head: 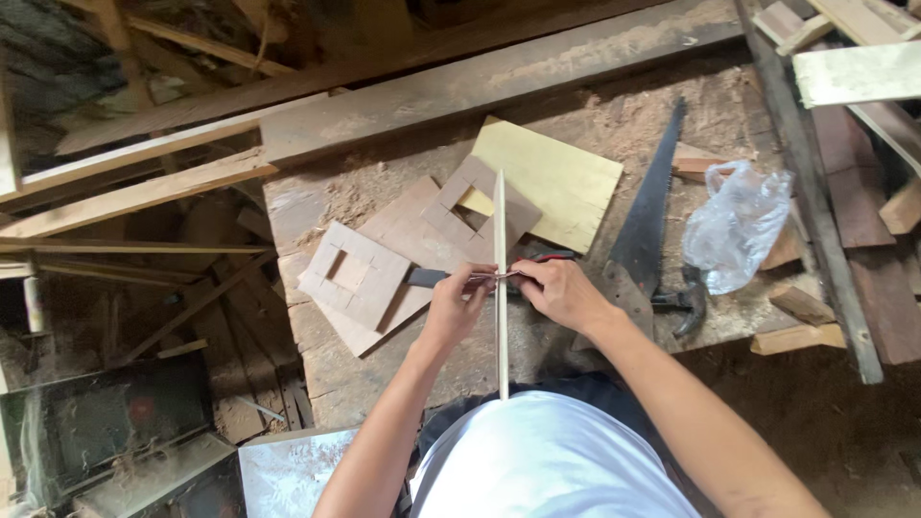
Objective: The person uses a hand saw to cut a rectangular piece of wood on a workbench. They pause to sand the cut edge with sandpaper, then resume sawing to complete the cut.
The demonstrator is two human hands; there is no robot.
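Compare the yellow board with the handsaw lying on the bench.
The yellow board is a pale, broad rectangle; the handsaw is dark, long and tapers to a point. The board is partly covered by brown cut-out pieces; the saw lies uncovered. Both rest flat on the dusty workbench.

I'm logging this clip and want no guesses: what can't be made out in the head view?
- What the left hand and right hand pinch against the thin wooden strip: too small, covered by fingers.
- The strip's near end: hidden against the white shirt.
- Contents of the clear plastic bag: crumpled and glaring.
- Hand saw handle: partly behind the right hand.
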